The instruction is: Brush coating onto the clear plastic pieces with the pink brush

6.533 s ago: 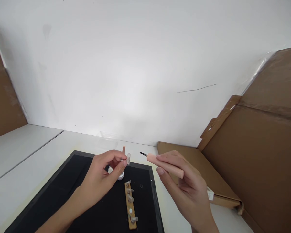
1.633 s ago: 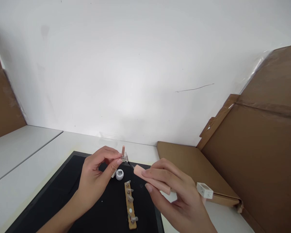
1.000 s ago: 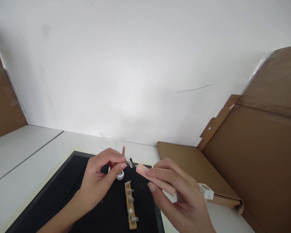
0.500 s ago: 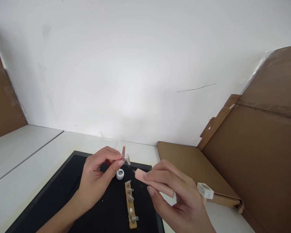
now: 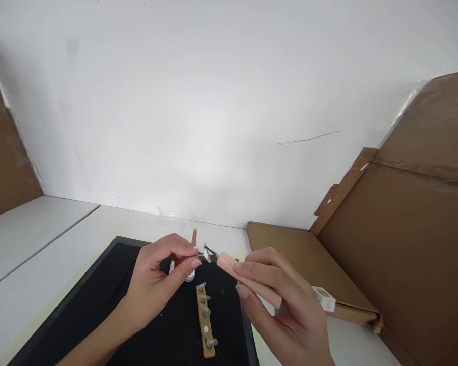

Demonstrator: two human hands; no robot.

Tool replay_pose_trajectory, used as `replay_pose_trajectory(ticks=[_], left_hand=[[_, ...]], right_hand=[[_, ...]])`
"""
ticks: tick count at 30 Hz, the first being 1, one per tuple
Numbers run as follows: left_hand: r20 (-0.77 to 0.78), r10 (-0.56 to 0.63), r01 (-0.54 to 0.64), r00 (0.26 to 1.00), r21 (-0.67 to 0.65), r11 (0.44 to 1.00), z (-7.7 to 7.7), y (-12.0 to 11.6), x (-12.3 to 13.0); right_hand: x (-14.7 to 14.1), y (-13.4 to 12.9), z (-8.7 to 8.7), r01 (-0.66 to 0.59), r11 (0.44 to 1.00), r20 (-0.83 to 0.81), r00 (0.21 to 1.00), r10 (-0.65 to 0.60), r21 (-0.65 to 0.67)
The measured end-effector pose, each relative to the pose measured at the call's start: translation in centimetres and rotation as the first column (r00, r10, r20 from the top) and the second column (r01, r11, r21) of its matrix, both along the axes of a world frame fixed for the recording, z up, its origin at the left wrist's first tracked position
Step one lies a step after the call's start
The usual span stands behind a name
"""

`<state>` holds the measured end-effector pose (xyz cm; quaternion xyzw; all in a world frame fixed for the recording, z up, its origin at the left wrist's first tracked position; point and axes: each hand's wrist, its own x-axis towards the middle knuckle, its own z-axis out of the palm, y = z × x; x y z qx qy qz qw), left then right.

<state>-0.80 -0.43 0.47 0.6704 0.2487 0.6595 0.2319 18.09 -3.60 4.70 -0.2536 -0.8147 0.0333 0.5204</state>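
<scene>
My left hand pinches a small clear nail-like tip between thumb and fingers, above the black mat. A pink brush handle lies in the grip of my right hand; its dark bristle end is at the clear tip. Below them, a wooden strip bears several clear tips and a white dot. A small white jar sits partly hidden behind my left fingers. Just beyond the left fingertips stands a pink stick-like cap.
The black mat lies on a white table. At the right are a flat cardboard box and a small white block. Cardboard panels stand on both sides, with a white wall behind.
The brush end has moved up and left to the clear tip. My left hand has shifted slightly right, turning the clear tip and covering more of the jar.
</scene>
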Motion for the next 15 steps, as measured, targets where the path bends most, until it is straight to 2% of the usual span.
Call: replay_pose_trajectory(ticks=[15], left_hand=[[0.042, 0.021, -0.022, 0.999, 0.024, 0.999, 0.01, 0.02, 0.11]], right_hand=[[-0.17, -0.11, 0.45, -0.025, 0.999, 0.023, 0.999, 0.026, -0.025]])
